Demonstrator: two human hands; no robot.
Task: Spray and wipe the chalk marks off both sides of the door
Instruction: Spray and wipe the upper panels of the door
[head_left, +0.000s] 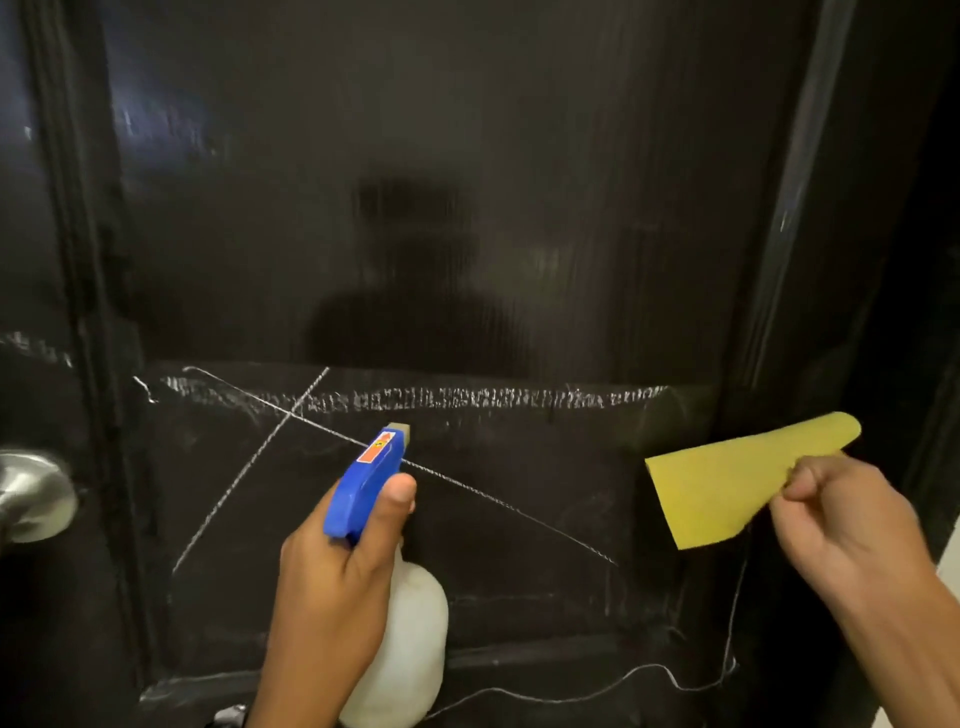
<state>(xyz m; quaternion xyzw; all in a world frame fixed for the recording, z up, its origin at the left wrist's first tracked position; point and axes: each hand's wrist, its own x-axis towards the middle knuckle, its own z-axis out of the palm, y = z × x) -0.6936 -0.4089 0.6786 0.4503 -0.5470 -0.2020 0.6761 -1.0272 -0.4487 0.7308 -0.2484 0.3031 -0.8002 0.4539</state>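
Black panelled door (519, 234) carries white chalk marks (467, 400) ahead of the left grip (337, 561), curled round a blue-headed white spray bottle (371, 478). Spraying looks in hand; next, the right grip (841, 514), pinching a yellow cloth (727, 478), should wipe leftward.

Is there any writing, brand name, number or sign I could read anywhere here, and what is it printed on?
No readable words or numbers.
Orange sticker on the blue trigger head of the spray bottle: an arrow shape and a small round symbol, too small to read.
Chalk marks on the black door: crossed lines and scribbles, no letters.
Yellow cloth: blank.
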